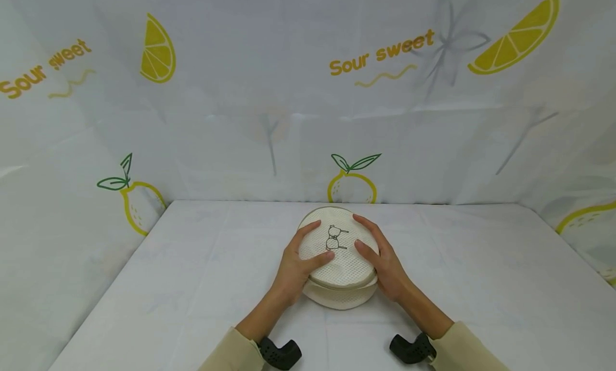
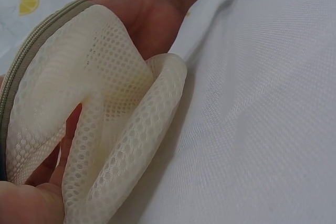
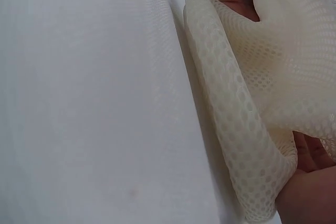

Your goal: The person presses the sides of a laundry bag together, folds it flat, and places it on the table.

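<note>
A round cream mesh laundry bag [image 1: 344, 264] with a small dark line drawing on its top stands near the middle of the table, between both hands. My left hand [image 1: 294, 267] grips its left side, thumb and a finger over the top. On the right side my right hand [image 1: 391, 267] holds it the same way; the other fingers of both hands are largely hidden. The left wrist view shows a zipper [image 2: 31, 48] along the upper rim. Below the rim the soft mesh wall sags and folds, as the right wrist view also shows in the folded mesh [image 3: 226, 93].
A white cloth [image 1: 192, 296] covers the table. Behind it hangs a white curtain [image 1: 231, 93] printed with lemons and lettering. Black devices [image 1: 280, 354] are strapped at both wrists, by the beige sleeves [image 1: 236, 355].
</note>
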`<state>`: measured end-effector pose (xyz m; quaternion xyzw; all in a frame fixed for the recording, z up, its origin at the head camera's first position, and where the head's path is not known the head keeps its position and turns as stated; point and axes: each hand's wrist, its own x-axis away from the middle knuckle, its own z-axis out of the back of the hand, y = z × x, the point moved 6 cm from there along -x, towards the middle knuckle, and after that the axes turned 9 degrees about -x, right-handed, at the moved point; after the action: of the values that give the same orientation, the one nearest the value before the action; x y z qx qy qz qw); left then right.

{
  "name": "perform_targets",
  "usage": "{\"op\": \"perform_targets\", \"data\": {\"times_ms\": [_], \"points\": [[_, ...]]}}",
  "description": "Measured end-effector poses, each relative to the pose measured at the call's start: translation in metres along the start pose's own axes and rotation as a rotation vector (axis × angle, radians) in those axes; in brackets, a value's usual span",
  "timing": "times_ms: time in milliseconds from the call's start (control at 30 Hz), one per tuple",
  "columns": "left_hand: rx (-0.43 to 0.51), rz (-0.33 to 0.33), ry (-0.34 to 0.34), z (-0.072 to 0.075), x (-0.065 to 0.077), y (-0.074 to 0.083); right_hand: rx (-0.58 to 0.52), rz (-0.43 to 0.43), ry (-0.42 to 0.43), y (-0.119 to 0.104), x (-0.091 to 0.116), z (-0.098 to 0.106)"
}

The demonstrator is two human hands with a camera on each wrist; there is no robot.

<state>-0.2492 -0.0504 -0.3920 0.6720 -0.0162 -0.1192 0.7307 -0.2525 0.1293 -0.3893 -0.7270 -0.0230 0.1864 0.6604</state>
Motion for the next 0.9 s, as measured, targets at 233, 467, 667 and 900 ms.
{"op": "perform_targets", "data": {"times_ms": [233,467,667,900], "points": [[0.029,0.005,-0.001,-0.002,-0.001,-0.004,-0.028,0.009,-0.012,-0.001,-0.001,-0.002],[0.068,0.007,-0.012,-0.002,-0.001,-0.006,-0.050,0.009,-0.028,-0.001,-0.002,-0.003],[-0.012,0.025,-0.030,0.009,0.005,-0.005,0.108,-0.046,-0.042,-0.006,-0.002,-0.001],[-0.083,0.058,-0.049,0.032,0.004,0.009,0.105,-0.240,0.011,-0.021,0.010,0.017]]}}
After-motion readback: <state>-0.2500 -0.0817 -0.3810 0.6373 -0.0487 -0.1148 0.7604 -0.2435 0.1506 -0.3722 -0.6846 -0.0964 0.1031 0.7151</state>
